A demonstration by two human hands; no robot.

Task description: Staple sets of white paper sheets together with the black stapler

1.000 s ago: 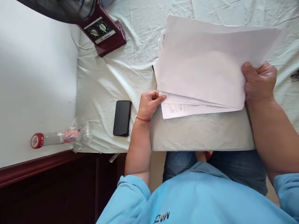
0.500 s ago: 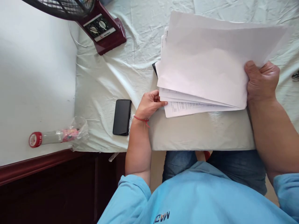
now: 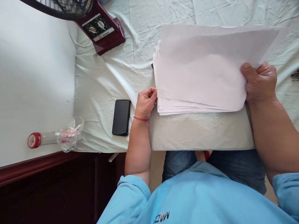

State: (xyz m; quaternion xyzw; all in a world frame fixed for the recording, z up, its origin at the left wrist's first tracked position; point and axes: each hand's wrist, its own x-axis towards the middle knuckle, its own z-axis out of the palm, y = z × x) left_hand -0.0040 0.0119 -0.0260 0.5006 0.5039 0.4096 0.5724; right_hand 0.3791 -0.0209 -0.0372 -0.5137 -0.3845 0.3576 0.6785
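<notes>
A loose stack of white paper sheets (image 3: 201, 68) spans the space between my hands, above the cloth-covered table. My right hand (image 3: 261, 81) grips the stack's right edge, thumb on top and fingers curled beneath. At the left edge, my left hand (image 3: 146, 101) pinches the sheets between thumb and fingers; how many it holds is hidden. The lower sheets fan out slightly along the near side, and the top sheet shows a blank face. A dark corner of some object (image 3: 152, 66) peeks out from under the stack's left side.
A black phone (image 3: 121, 117) lies left of my left hand. The dark red fan (image 3: 105, 29) stands at the back left. A red-capped bottle (image 3: 48, 139) in clear plastic lies at the far left. Dark keys or a similar small object (image 3: 295, 76) sit at the right edge.
My left hand has moved up slightly along the stack's left edge. The sheets have drawn closer together, the printed lower page is now mostly covered, and the top sheet's far-left corner has come down.
</notes>
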